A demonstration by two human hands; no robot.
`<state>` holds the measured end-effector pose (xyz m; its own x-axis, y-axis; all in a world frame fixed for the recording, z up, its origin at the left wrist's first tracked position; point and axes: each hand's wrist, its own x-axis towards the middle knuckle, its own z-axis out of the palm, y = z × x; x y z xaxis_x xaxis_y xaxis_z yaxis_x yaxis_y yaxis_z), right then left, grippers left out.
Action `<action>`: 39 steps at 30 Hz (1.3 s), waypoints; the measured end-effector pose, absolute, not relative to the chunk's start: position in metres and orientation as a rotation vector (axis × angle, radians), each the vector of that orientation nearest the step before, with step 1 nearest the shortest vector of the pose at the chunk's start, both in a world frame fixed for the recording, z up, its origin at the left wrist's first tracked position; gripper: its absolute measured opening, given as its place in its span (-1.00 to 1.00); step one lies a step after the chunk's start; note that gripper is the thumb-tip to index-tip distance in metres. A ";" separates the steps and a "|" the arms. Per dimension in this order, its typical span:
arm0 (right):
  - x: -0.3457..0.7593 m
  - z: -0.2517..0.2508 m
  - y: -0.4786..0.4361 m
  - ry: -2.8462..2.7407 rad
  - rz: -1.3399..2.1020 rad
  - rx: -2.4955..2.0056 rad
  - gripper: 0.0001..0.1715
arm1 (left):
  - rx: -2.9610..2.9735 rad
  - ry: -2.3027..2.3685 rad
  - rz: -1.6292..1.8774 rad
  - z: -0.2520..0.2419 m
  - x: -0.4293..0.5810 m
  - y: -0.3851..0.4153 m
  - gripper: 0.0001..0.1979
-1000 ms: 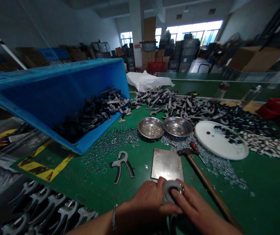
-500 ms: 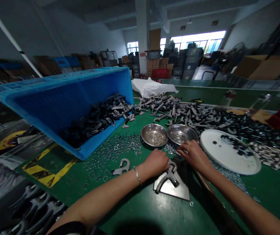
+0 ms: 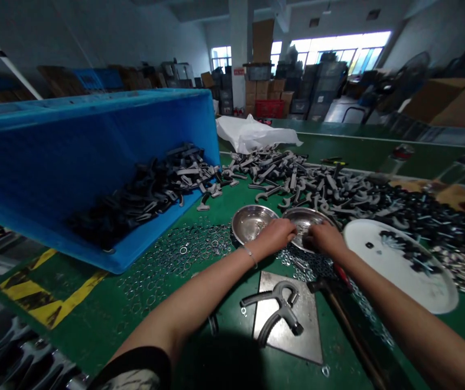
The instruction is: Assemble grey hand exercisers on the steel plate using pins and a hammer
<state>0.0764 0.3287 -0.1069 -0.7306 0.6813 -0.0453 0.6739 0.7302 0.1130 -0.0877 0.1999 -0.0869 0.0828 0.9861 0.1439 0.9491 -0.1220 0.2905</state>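
Note:
My left hand (image 3: 275, 237) reaches over the rim of a shallow steel bowl (image 3: 252, 223) to a second steel bowl (image 3: 311, 219). My right hand (image 3: 325, 239) is at that second bowl too, its fingertips inside, and what they touch is hidden. A grey and black hand grip strengthener (image 3: 276, 311) lies on a square steel plate (image 3: 309, 325) below my hands. Next to the plate is a wooden-handled hammer (image 3: 329, 287). Loose metal washers (image 3: 175, 252) and small rings (image 3: 301, 265) are spread on the green workbench mat (image 3: 224, 206).
A blue plastic crate (image 3: 94, 146) lies tipped, spilling dark grip handles. A heap of grey handles (image 3: 297, 181) fills the bench behind the bowls. To the right is a round white tray (image 3: 398, 265). Assembled grips (image 3: 13, 352) lie at the lower left.
The hand grip strengthener held in both hands a second ago now lies on the steel plate. Both hands have moved forward to the right-hand bowl.

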 end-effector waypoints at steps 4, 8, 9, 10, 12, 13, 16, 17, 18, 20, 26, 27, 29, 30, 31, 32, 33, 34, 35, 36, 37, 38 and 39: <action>0.083 -0.107 0.336 2.809 0.162 1.076 -0.77 | 2.168 2.028 0.305 -0.094 -0.061 0.262 -0.79; 0.086 -0.112 0.341 2.793 0.132 1.052 -0.76 | 2.084 2.036 0.198 -0.107 -0.052 0.286 -0.87; 0.085 -0.114 0.342 2.789 0.115 1.049 -0.76 | 2.077 2.038 0.215 -0.110 -0.051 0.287 -0.86; 0.085 -0.116 0.342 2.783 0.098 1.050 -0.75 | 2.074 2.044 0.253 -0.111 -0.051 0.286 -0.86; 0.083 -0.120 0.342 2.768 0.072 1.067 -0.72 | 2.067 2.061 0.387 -0.112 -0.053 0.283 -0.81; 0.083 -0.121 0.342 2.761 0.061 1.076 -0.71 | 2.058 2.067 0.472 -0.111 -0.055 0.281 -0.77; 0.081 -0.123 0.342 2.746 0.029 1.098 -0.66 | 2.005 2.042 0.730 -0.105 -0.064 0.268 -0.75; 0.081 -0.123 0.342 2.743 0.016 1.098 -0.65 | 1.979 2.021 0.807 -0.104 -0.068 0.260 -0.78; 0.080 -0.123 0.342 2.742 0.002 1.093 -0.64 | 1.951 1.999 0.876 -0.102 -0.071 0.250 -0.80; 0.078 -0.122 0.340 2.753 -0.027 1.074 -0.65 | 1.891 1.964 0.978 -0.103 -0.077 0.223 -0.81; 0.085 -0.112 0.332 2.850 -0.032 1.037 -0.70 | 1.745 1.914 1.078 -0.109 -0.080 0.148 -0.78; 0.088 -0.110 0.331 2.857 -0.012 1.047 -0.71 | 1.763 1.924 1.049 -0.106 -0.080 0.147 -0.79; 0.095 -0.104 0.328 2.861 0.038 1.066 -0.72 | 1.839 1.953 0.952 -0.097 -0.078 0.159 -0.82; 0.098 -0.101 0.327 2.860 0.064 1.071 -0.72 | 1.879 1.973 0.890 -0.092 -0.075 0.170 -0.82; 0.100 -0.099 0.326 2.855 0.088 1.073 -0.72 | 1.916 1.998 0.819 -0.086 -0.072 0.183 -0.82; 0.101 -0.097 0.326 2.847 0.108 1.074 -0.72 | 1.944 2.031 0.740 -0.082 -0.069 0.197 -0.83; 0.101 -0.097 0.326 2.837 0.123 1.077 -0.72 | 1.958 2.068 0.653 -0.079 -0.064 0.211 -0.83; 0.099 -0.097 0.327 2.827 0.130 1.080 -0.71 | 1.959 2.104 0.558 -0.078 -0.060 0.225 -0.83; 0.097 -0.098 0.328 2.819 0.129 1.083 -0.71 | 1.953 2.132 0.459 -0.079 -0.056 0.238 -0.83; 0.093 -0.100 0.329 2.816 0.119 1.086 -0.69 | 1.941 2.152 0.362 -0.082 -0.053 0.249 -0.81; 0.089 -0.102 0.331 2.817 0.101 1.088 -0.68 | 1.929 2.163 0.273 -0.085 -0.050 0.259 -0.77; 0.085 -0.106 0.332 2.824 0.073 1.089 -0.67 | 1.921 2.165 0.197 -0.090 -0.048 0.267 -0.72; 0.081 -0.109 0.334 2.833 0.037 1.090 -0.67 | 1.917 2.160 0.137 -0.094 -0.047 0.274 -0.68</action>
<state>0.0810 0.3338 -0.1093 -0.7375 0.6693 -0.0898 0.6668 0.7428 0.0603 -0.0470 0.2737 -0.0941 -0.1030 0.9870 -0.1232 0.9635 0.1298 0.2342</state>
